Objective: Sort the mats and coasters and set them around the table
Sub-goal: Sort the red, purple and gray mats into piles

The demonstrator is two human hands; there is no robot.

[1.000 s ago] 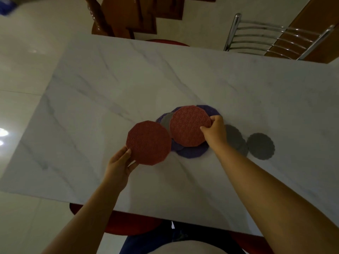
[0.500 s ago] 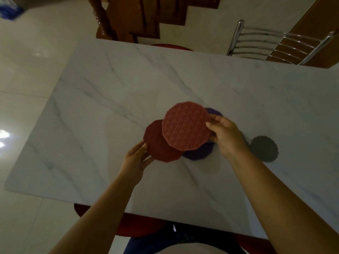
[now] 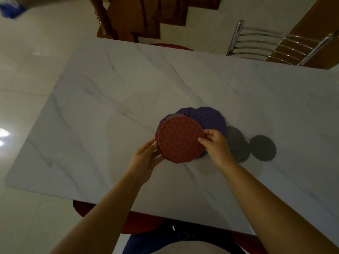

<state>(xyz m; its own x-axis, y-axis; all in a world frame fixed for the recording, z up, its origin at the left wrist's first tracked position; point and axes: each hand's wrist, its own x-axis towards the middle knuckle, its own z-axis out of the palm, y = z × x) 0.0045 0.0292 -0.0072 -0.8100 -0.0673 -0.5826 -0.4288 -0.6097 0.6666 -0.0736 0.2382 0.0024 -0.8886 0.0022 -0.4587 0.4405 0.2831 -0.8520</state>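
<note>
Two red patterned mats (image 3: 180, 139) are stacked one on the other above the middle of the marble table (image 3: 113, 99). My left hand (image 3: 146, 158) grips their left lower edge and my right hand (image 3: 215, 143) pinches their right edge. Behind them lie overlapping purple mats (image 3: 209, 118), partly hidden by the red ones. Two grey scalloped coasters lie to the right: one (image 3: 237, 143) beside my right hand, the other (image 3: 262, 147) further right.
A metal-backed chair (image 3: 278, 44) stands at the table's far right. A wooden stair post (image 3: 117, 19) rises beyond the far edge. Red seats show at the far edge (image 3: 171, 45) and under the near edge (image 3: 139, 222).
The two red mats, held apart a second ago, have been brought together into one stack. Both hands have closed in on it.
</note>
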